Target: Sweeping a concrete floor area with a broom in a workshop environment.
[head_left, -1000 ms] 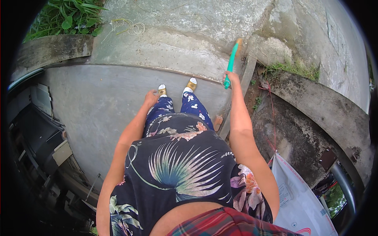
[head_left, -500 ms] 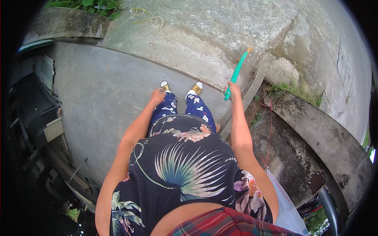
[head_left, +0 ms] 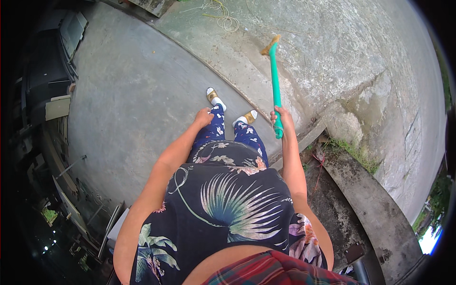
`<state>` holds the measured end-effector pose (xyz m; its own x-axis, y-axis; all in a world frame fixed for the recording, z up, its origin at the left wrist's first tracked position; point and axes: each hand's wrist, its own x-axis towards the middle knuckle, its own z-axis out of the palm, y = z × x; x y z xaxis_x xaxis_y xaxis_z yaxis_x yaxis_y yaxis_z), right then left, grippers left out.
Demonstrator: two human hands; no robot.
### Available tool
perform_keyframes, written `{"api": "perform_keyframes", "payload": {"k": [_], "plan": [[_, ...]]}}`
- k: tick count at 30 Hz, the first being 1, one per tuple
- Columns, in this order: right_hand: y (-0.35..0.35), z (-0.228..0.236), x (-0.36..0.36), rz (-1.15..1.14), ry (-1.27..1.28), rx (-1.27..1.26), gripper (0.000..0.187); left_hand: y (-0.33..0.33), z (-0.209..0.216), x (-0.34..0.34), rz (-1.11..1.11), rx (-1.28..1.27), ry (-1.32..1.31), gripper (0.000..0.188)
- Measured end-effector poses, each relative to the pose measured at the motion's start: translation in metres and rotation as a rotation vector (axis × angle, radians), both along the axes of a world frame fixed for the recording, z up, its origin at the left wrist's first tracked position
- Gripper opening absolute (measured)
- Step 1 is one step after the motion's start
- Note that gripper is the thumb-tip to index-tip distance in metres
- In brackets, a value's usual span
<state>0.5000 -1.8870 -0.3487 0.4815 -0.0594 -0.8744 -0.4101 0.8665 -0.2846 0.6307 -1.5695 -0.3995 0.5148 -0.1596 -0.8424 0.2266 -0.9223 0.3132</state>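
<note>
My right hand is wrapped round the lower part of the green handle of a long-handled brush. The brush points away from me, and its tan bristle head is at the far end, over the rough concrete. My left hand hangs in front of my left thigh with its fingers curled in, and nothing shows in it. Below the hands are my feet in gold-and-white footwear, standing on smooth grey concrete.
A raised seam divides the smooth floor from rough, stained concrete. Thin loose cord lies at the far side. To the right are a low curved concrete wall and grass tufts. Boards stand at the left.
My body and view have turned right and my feet have stepped. The brush has swung from leaning right to nearly straight ahead, and its bristle head now shows more fully.
</note>
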Motion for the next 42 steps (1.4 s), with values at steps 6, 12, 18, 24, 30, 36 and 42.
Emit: {"api": "perform_keyframes", "payload": {"k": [6,12,18,24,30,36,42], "plan": [[0.038,-0.012,-0.032,-0.156,0.363,-0.066,0.010,0.030,0.009,0.032,0.045,0.033,0.026,0.038],[0.064,-0.076,0.025,-0.443,0.404,0.363,0.009,0.078,0.011,0.059,0.055,0.129,0.046,0.040],[0.126,-0.051,0.188,-0.159,0.111,0.512,0.016,0.125,-0.006,0.077,0.048,0.132,0.010,0.041],[0.094,-0.003,0.198,-0.088,0.000,0.451,0.014,0.119,-0.004,0.105,0.129,0.083,0.028,0.040],[0.133,0.020,0.157,-0.118,0.182,0.235,0.010,0.138,-0.011,0.128,0.166,0.056,0.017,0.040],[0.169,-0.037,0.174,-0.299,0.292,0.423,0.009,0.161,-0.006,0.156,0.135,0.077,0.019,0.040],[0.210,-0.017,0.300,-0.087,0.132,0.608,0.019,0.184,-0.007,0.157,0.188,0.097,0.013,0.040]]}}
